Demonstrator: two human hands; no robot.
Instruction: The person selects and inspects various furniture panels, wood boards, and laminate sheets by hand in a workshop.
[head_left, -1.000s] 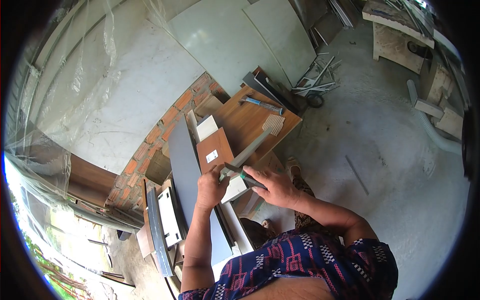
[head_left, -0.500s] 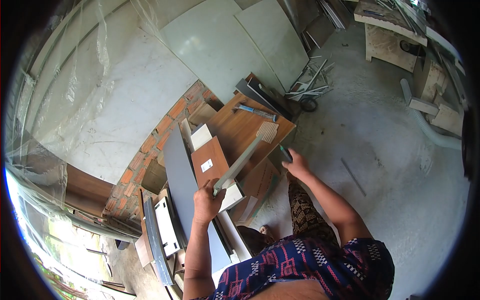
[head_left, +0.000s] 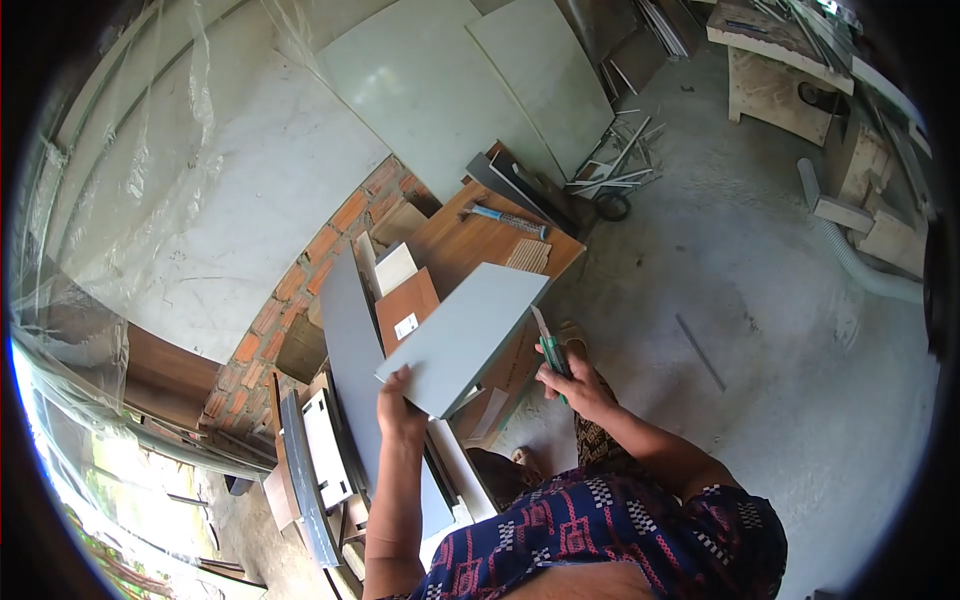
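Observation:
A flat grey board (head_left: 465, 335) is gripped at its near left end by my left hand (head_left: 400, 402), its broad face tilted up toward me. My right hand (head_left: 575, 385) is closed around a green-handled utility knife (head_left: 553, 352). The knife's blade points up beside the board's right edge; whether it touches cannot be told. Behind the board, a hammer (head_left: 508, 220) with a blue handle and a piece of corrugated cardboard (head_left: 528, 257) lie on a brown wooden panel (head_left: 440, 240). A smaller brown board (head_left: 408, 308) with a white label lies partly under the grey board.
A long dark grey panel (head_left: 350, 310) and other boards lie to the left, by a brick wall (head_left: 290, 285). Large pale sheets (head_left: 430, 90) lean at the back. Metal offcuts (head_left: 620, 165) and a thin strip (head_left: 700, 352) lie on the floor. A workbench (head_left: 780, 85) stands far right.
The board has turned from edge-on to show its broad face. My right hand has brought the knife nearer and left, up to the board's right edge.

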